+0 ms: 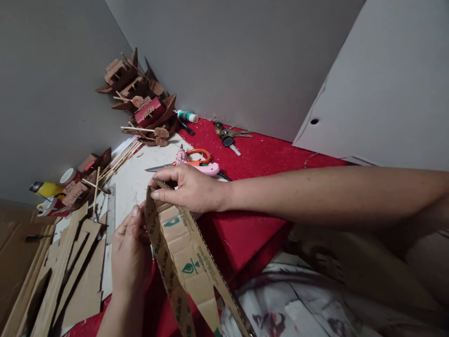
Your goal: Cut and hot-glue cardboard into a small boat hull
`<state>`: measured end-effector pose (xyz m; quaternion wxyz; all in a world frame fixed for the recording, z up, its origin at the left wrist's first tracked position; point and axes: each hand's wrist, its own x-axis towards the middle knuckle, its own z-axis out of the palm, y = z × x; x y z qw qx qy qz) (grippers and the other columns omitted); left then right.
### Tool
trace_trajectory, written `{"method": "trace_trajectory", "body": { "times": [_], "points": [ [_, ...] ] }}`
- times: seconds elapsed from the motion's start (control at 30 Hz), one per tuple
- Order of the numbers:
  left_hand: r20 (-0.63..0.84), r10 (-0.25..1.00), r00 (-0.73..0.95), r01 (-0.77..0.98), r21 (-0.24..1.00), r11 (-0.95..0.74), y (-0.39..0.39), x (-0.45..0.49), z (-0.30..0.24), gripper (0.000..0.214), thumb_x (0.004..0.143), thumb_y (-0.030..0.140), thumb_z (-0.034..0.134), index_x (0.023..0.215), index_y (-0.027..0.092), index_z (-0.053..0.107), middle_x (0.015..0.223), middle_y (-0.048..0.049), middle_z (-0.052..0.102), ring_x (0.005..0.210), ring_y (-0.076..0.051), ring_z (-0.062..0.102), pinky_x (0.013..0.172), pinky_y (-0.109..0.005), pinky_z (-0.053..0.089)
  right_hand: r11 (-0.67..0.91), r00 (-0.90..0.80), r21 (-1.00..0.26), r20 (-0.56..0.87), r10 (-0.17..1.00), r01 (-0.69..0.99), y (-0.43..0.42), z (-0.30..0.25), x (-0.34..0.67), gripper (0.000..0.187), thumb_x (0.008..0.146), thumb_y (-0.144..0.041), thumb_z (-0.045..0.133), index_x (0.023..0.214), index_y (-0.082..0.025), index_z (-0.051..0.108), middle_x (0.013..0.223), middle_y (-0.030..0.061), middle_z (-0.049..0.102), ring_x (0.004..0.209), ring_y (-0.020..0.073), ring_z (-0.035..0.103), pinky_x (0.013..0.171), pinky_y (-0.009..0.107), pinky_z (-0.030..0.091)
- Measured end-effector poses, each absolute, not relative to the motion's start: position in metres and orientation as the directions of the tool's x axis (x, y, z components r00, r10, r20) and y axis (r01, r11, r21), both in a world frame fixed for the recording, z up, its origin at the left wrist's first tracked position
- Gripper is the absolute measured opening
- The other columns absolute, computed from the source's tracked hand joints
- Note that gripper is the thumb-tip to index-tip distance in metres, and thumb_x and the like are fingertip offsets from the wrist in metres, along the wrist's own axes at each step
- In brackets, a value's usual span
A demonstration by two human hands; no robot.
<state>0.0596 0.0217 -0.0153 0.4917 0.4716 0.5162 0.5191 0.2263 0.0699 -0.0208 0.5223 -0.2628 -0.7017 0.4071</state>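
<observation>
A printed brown cardboard piece, folded into long walls joined at a pointed top end, stretches from my hands toward my lap. Green symbols and dark lettering mark its faces. My right hand pinches the pointed end between thumb and fingers. On the left edge of the same end, my left hand is closed against the cardboard; some of its fingertips are hidden behind it. Just beyond my right hand lie orange-handled scissors and a pink-handled tool.
Several small brown model boats stand along the back left wall. Cut cardboard strips and a metal ruler lie at left. Keys and a white-and-green tube rest on the red tabletop. Grey panels enclose the back.
</observation>
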Motion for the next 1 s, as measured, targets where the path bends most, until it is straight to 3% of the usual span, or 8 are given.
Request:
{"method": "trace_trajectory", "body": {
  "times": [0.17,0.33,0.57,0.77,1.0],
  "points": [
    [-0.074,0.996,-0.053,-0.005,0.997,0.074,0.017,0.061,-0.016,0.037,0.079,0.046,0.069,0.103,0.018,0.075,0.089,-0.0073,0.077,0.088,-0.025,0.072,0.083,-0.036,0.056,0.507,-0.31,-0.86,0.496,0.811,-0.048,0.071,-0.02,0.226,0.015,0.081,-0.016,0.054,0.067,-0.016,0.049,0.07,-0.0034,0.047,0.073,0.0115,0.046,0.074,0.023,0.038],
    [0.02,0.99,-0.139,0.162,0.987,0.003,0.015,0.056,-0.024,0.029,0.077,0.043,0.074,0.094,0.019,0.077,0.088,-0.0032,0.076,0.088,-0.02,0.069,0.083,-0.029,0.053,0.515,-0.295,-0.856,0.505,0.811,-0.049,0.069,-0.019,0.226,0.014,0.081,-0.015,0.053,0.068,-0.016,0.05,0.07,-0.0028,0.049,0.073,0.0117,0.046,0.073,0.023,0.038],
    [0.191,0.975,-0.116,0.437,0.891,-0.123,0.012,0.062,-0.025,0.032,0.08,0.048,0.068,0.069,0.019,0.073,0.068,0.0005,0.068,0.067,-0.014,0.059,0.06,-0.02,0.047,0.517,-0.287,-0.856,0.494,0.821,0.004,0.068,-0.022,0.224,0.015,0.08,-0.011,0.051,0.066,-0.016,0.051,0.07,-0.0029,0.052,0.073,0.0117,0.048,0.074,0.024,0.038],
    [0.177,0.98,-0.091,0.422,0.898,-0.123,0.013,0.066,-0.024,0.032,0.081,0.046,0.067,0.066,0.017,0.069,0.063,0.0006,0.063,0.064,-0.014,0.057,0.059,-0.021,0.045,0.513,-0.298,-0.858,0.494,0.817,-0.016,0.067,-0.023,0.224,0.014,0.079,-0.011,0.05,0.065,-0.015,0.051,0.07,-0.0023,0.052,0.073,0.0121,0.048,0.07,0.024,0.037],
    [0.11,0.99,-0.087,0.323,0.943,-0.076,0.012,0.062,-0.022,0.034,0.08,0.05,0.068,0.087,0.017,0.077,0.077,-0.0028,0.072,0.074,-0.017,0.065,0.069,-0.024,0.051,0.499,-0.313,-0.867,0.479,0.82,-0.018,0.068,-0.02,0.225,0.013,0.08,-0.012,0.052,0.068,-0.015,0.052,0.069,-0.0036,0.05,0.072,0.0112,0.046,0.072,0.023,0.037]
  ]
}}
